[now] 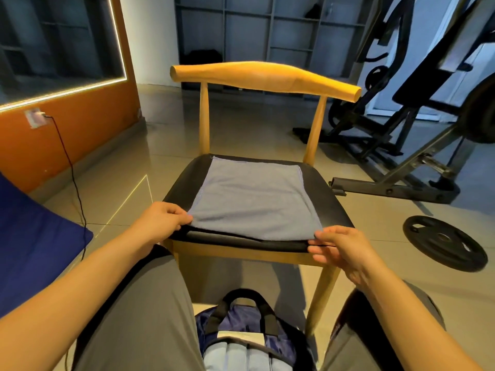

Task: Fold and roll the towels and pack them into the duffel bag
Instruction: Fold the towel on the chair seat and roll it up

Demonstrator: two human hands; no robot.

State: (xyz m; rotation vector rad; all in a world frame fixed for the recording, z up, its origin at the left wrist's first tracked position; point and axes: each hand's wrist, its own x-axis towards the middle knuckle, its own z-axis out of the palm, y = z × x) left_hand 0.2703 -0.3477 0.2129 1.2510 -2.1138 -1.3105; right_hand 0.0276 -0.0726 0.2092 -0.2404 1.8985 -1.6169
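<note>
1. My left hand (160, 220) pinches the near left corner of the flat grey-blue cloth towel (254, 199) on the black padded chair seat (330, 207).
2. My right hand (340, 253), fingers nearly straight, touches the near right corner; I cannot tell whether it pinches.

towel (254, 199): soft matt cloth, fine nap, stitched edges
chair seat (329, 207): smooth black leather-like pad, slight sheen
chair frame (265, 76): smooth pale wood, satin finish
duffel bag (249, 328): shiny navy fabric, matt black webbing handles
floor (254, 135): glossy polished tiles, reflective
weight plate (444, 245): matt black
gym frame (393, 188): painted metal
</note>
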